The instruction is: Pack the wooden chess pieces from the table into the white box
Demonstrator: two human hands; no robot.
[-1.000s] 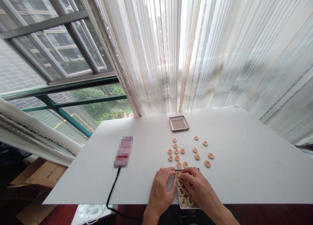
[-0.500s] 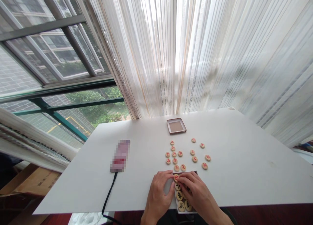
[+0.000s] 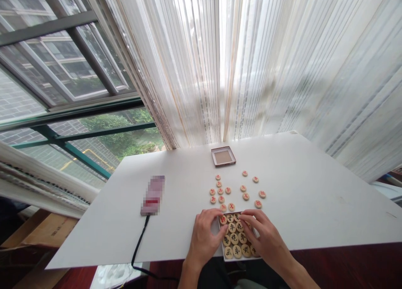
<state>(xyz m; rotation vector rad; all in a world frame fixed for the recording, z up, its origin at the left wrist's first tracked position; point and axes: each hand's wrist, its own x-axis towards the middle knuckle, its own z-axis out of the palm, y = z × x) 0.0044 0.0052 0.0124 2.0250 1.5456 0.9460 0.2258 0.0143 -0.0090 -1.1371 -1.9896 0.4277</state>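
An open box [image 3: 242, 259] of round wooden xiangqi pieces lies at the table's near edge, its pieces in rows with mostly black characters. A red-lettered piece [image 3: 222, 219] sits in its far left corner. My left hand [image 3: 205, 230] is curled at the box's left side, fingertips near that corner and thumb over the left rim. Over the right part of the box is my right hand [image 3: 264, 234], thumb and forefinger apart around the far-row pieces, with nothing visibly lifted. It hides the pieces on the right. Loose red-lettered pieces [image 3: 220, 191] are scattered just beyond the box.
A shallow empty box lid [image 3: 223, 157] rests farther back on the white table [image 3: 179, 188]. To the left lies a blurred-out pinkish object [image 3: 153, 195] with a black cable [image 3: 138, 247] running off the near edge. Curtains [image 3: 251, 71] hang behind.
My right hand has moved right, off the red piece in the corner, uncovering more black pieces. My left hand stays at the box's left side. The view has shifted slightly.
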